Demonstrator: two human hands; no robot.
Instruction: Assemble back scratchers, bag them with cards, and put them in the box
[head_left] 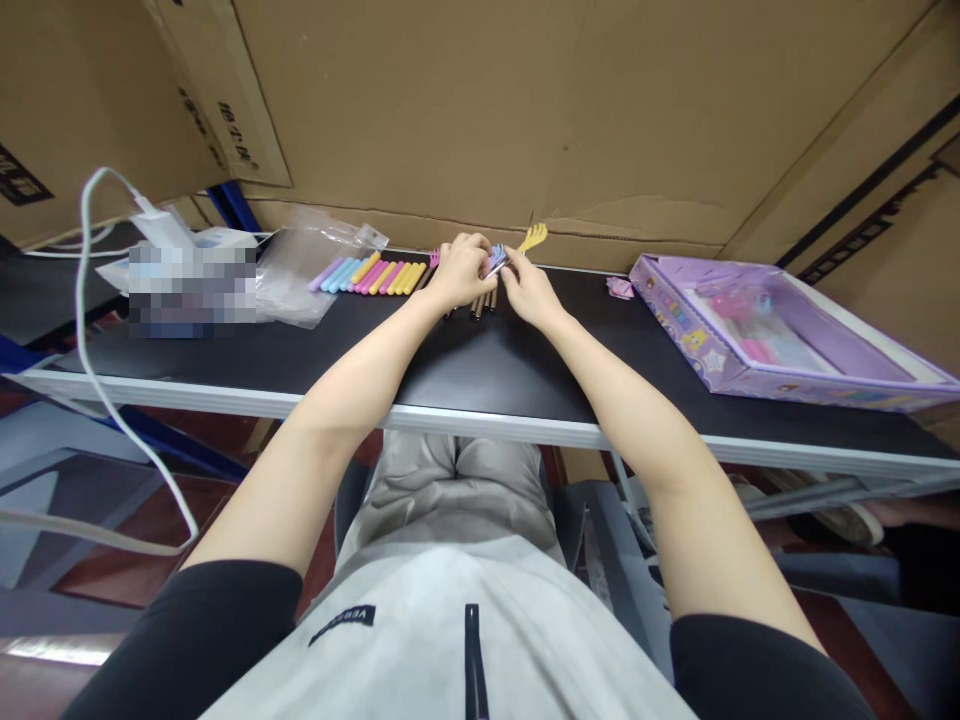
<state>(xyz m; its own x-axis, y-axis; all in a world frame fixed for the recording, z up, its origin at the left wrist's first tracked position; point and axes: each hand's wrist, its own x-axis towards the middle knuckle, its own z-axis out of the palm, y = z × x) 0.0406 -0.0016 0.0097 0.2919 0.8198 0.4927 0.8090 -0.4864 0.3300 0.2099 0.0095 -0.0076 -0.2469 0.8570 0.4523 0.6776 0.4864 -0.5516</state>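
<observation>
Head camera: slim shiny rod (496, 268) over the dark table (495, 380), between left hand (459, 272) and right hand (531, 290), ends covered by fingers, full shape unreadable. Both hands closed on it in a pinch, fingers curled; dark sticks (477, 308) below partly hidden by the left, yellow fork (534, 237) behind the right, lower end covered. Bright handles (380, 275) lie in a row leftward; purple box (694, 340) far right, contents hard to make out.

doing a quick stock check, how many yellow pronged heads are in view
1: the yellow pronged head shows just beyond the right hand. Others may be hidden.
</observation>
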